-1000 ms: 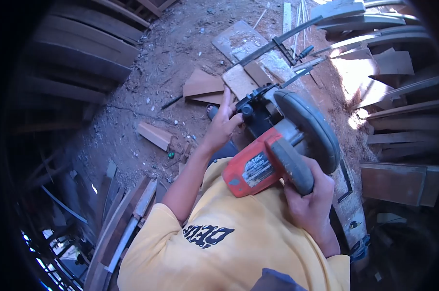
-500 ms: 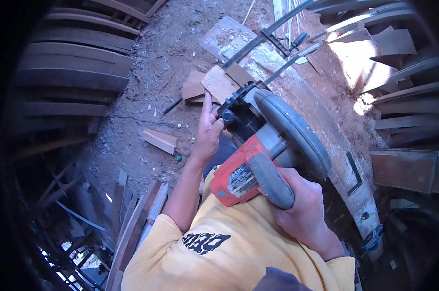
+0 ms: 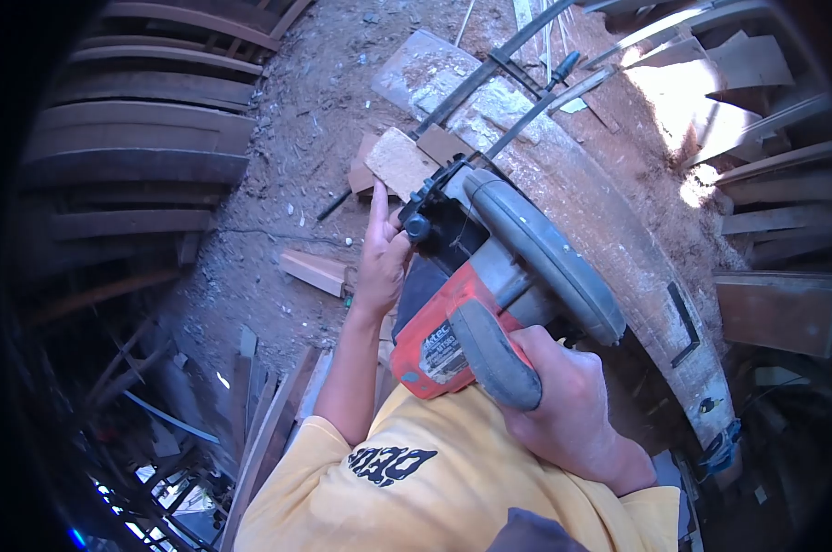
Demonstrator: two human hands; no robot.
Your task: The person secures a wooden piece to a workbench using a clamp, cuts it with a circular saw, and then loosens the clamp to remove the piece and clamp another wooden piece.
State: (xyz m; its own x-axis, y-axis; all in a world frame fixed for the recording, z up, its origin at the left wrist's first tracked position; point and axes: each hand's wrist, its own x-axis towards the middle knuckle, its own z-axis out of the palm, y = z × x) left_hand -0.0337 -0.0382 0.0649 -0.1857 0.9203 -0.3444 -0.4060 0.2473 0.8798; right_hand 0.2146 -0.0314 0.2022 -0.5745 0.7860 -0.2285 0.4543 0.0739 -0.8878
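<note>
Circular saw [image 3: 500, 262]: held in front of the torso, blade guard [image 3: 545, 248] toward the right, black base plate [image 3: 443, 221] at the near end of the wood block. The right hand [image 3: 563, 391] is closed around the dark grey rear handle [image 3: 494, 354]. The left hand [image 3: 379, 262] is at the front of the base plate, index finger extended to the wood block [image 3: 402, 163], remaining fingers partly curled beside the black knob [image 3: 418, 227]; whether it grips the plate cannot be told. A brown wood piece [image 3: 443, 145] adjoins the block. Beyond these, a bar clamp [image 3: 489, 78] extends over the dust-covered table [image 3: 618, 239], which runs along the right side of the saw. A blue wrapping [image 3: 721, 451] is at the table's near end. On the floor [image 3: 296, 101], left of the left hand, lies a wood offcut [image 3: 315, 272]. Boards [image 3: 140, 120] are stacked at far left; further panels [image 3: 779, 308] stand at far right.
</note>
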